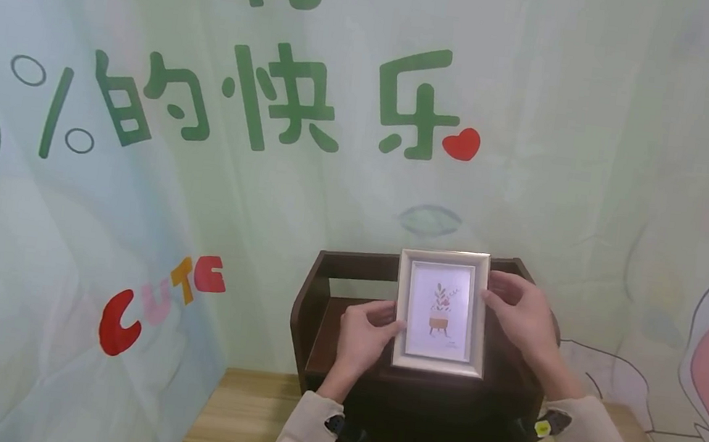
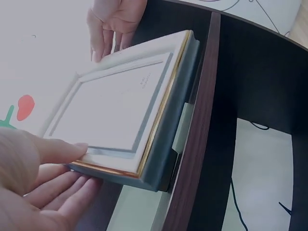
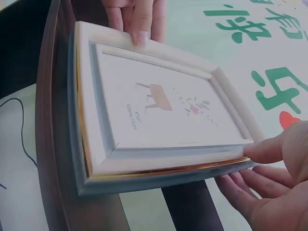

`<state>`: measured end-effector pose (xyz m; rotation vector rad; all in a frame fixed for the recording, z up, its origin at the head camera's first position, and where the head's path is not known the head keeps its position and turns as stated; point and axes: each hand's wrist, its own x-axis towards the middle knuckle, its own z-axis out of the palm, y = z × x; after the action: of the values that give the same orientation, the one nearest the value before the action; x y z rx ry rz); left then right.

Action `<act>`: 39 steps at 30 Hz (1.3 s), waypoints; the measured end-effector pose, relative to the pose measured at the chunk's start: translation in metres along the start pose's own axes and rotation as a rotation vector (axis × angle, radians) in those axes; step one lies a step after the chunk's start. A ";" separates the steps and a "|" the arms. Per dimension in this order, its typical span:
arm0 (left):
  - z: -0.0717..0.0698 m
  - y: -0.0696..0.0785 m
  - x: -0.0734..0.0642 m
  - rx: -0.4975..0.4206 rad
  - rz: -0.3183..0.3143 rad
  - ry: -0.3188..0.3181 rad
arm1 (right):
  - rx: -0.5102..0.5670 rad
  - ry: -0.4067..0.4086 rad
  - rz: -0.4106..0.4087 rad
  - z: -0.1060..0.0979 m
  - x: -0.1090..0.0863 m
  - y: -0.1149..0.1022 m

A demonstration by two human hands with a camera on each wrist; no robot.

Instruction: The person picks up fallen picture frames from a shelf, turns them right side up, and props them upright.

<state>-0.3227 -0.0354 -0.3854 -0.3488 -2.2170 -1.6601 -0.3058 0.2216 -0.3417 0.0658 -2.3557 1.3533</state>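
Note:
A picture frame [image 1: 435, 365] with a pale, gold-edged border stands upright in front of a dark brown wooden shelf [image 1: 416, 432]; its print shows a potted plant on a legged stand. My left hand [image 1: 364, 339] pinches the frame's left edge, thumb on the front and fingers behind. Higher up on the opposite edge, my right hand [image 1: 521, 313] pinches it the same way. In the left wrist view the thumb [image 2: 62, 150] presses the border. The right wrist view shows the other thumb [image 3: 264, 150] on a corner. Whether the frame's bottom touches the shelf is unclear.
The shelf sits on a light wood table [image 1: 241, 405], with raised sides and an open lower compartment. Behind hangs a pale green curtain [image 1: 564, 165] with printed green characters and a red heart. Thin black cables [image 2: 236, 202] show beyond the shelf in the left wrist view.

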 end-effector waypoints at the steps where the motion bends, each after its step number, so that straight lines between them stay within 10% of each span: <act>1: 0.000 0.000 0.000 -0.023 -0.004 -0.001 | 0.004 -0.002 -0.015 -0.001 0.000 0.000; 16: 0.000 -0.005 0.001 -0.128 -0.033 0.010 | 0.015 -0.013 -0.129 -0.013 -0.002 0.004; 39: -0.002 -0.011 0.009 -0.031 0.067 -0.030 | 0.014 -0.023 -0.186 -0.020 -0.020 0.006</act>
<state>-0.3354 -0.0402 -0.3910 -0.4541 -2.1778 -1.6658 -0.2819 0.2385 -0.3456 0.2986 -2.2943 1.2856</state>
